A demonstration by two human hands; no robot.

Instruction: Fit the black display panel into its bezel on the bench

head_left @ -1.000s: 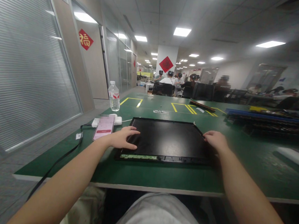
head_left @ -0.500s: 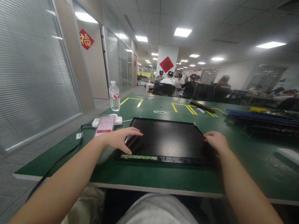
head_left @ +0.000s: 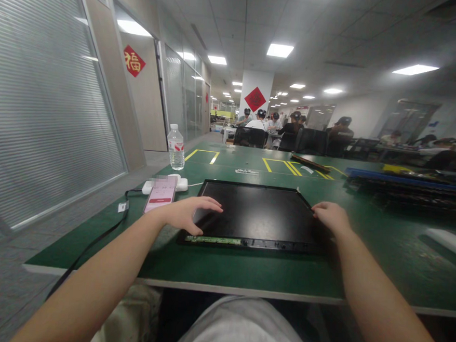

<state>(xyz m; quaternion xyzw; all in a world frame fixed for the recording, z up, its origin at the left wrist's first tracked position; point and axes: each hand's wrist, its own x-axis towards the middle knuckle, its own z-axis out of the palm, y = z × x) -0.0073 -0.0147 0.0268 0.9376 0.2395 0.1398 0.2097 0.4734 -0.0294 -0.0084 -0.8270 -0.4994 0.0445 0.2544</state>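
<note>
I am sliding my left hand (head_left: 188, 213) further in over the black panel (head_left: 258, 215) lying flat on the green table (head_left: 221, 267), fingers spread on it; my right hand (head_left: 332, 217) is resting, fingers curled, on its right edge, so I am steadying it.

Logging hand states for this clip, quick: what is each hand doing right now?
Left hand: open, fingers spread flat on the near left corner of the black panel, no grip.
Right hand: rests on the panel's right edge; grip cannot be told.
</note>
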